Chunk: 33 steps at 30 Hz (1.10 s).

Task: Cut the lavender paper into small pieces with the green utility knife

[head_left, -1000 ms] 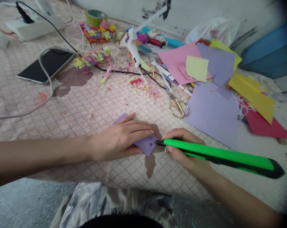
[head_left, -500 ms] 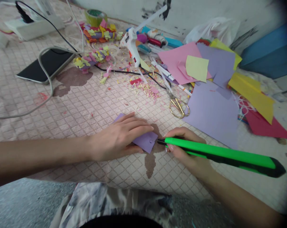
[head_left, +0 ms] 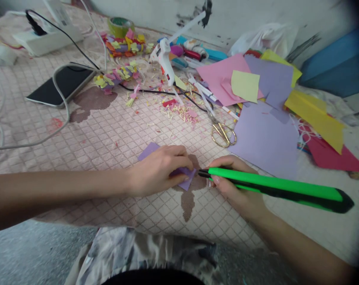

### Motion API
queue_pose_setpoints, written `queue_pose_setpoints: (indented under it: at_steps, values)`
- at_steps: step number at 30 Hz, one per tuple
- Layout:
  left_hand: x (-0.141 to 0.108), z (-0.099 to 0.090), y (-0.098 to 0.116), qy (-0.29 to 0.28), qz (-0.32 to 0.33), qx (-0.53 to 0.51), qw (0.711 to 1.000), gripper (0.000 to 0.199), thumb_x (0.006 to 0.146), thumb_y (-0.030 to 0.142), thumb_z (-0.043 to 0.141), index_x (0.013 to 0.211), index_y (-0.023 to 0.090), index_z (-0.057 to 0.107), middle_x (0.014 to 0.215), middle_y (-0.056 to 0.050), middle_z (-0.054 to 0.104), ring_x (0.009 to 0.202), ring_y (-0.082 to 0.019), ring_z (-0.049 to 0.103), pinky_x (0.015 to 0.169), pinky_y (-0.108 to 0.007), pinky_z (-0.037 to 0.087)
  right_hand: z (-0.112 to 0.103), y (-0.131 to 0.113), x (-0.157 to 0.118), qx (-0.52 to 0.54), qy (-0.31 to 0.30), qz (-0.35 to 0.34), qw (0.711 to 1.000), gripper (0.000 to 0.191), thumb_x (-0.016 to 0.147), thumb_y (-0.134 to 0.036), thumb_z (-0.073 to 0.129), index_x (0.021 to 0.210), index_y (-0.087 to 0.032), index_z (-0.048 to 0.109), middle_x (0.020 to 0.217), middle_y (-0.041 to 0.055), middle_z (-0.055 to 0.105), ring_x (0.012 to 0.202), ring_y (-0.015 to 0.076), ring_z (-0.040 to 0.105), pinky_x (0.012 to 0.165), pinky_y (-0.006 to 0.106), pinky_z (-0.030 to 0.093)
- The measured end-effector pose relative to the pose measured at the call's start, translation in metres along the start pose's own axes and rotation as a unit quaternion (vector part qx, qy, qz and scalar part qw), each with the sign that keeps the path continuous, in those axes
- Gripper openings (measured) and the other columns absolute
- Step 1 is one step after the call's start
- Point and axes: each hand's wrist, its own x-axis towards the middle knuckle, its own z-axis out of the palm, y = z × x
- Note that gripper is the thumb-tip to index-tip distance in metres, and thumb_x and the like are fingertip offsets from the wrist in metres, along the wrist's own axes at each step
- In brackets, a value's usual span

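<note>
A small purple paper strip (head_left: 149,150) lies slantwise on the cloth. My left hand (head_left: 159,168) rests over its middle, fingers curled, with thumb and index finger closed at its right end, where the fingers partly hide the paper. My right hand (head_left: 235,186) is wrapped round a long green and black utility knife (head_left: 274,183), held like a pen. The knife's black tip points left, just beside the strip's right end; whether it touches the paper I cannot tell, and no blade can be made out.
Gold-handled scissors (head_left: 222,134) lie beyond my right hand, beside a large purple sheet (head_left: 264,138). Further back are a white glue gun (head_left: 164,59), paper scraps (head_left: 185,113), coloured sheets (head_left: 245,85) and flower-covered pieces (head_left: 117,75). A tablet (head_left: 62,85) and cables are at left.
My left hand has gone from lying flat on the strip to curled, its fingertips now at the right end over the small round mark. The knife has shifted slightly.
</note>
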Motion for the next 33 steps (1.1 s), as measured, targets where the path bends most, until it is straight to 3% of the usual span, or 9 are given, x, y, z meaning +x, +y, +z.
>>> queue_pose_setpoints:
  at_steps: [9, 33]
  values:
    - [0.0045, 0.0014, 0.004, 0.003, -0.018, -0.023, 1.0, 0.012, 0.093, 0.007, 0.061, 0.086, 0.015, 0.065, 0.089, -0.002, 0.065, 0.08, -0.014, 0.061, 0.073, -0.027, 0.046, 0.0007, 0.0006, -0.0012, 0.01, 0.006, 0.0, 1.0, 0.016, 0.088, -0.016, 0.067, 0.1, -0.025, 0.069, 0.075, -0.0026, 0.07, 0.063, 0.0131, 0.066, 0.056, 0.023, 0.055]
    - [0.0, -0.0037, 0.006, -0.023, -0.036, -0.028, 0.999, 0.017, 0.083, 0.01, 0.077, 0.096, 0.017, 0.068, 0.096, -0.002, 0.064, 0.089, -0.017, 0.062, 0.078, -0.028, 0.048, 0.0002, -0.0028, -0.0005, 0.023, 0.001, -0.007, 1.0, 0.016, 0.088, -0.014, 0.066, 0.099, -0.026, 0.069, 0.076, -0.0049, 0.069, 0.064, 0.0094, 0.065, 0.057, 0.018, 0.053]
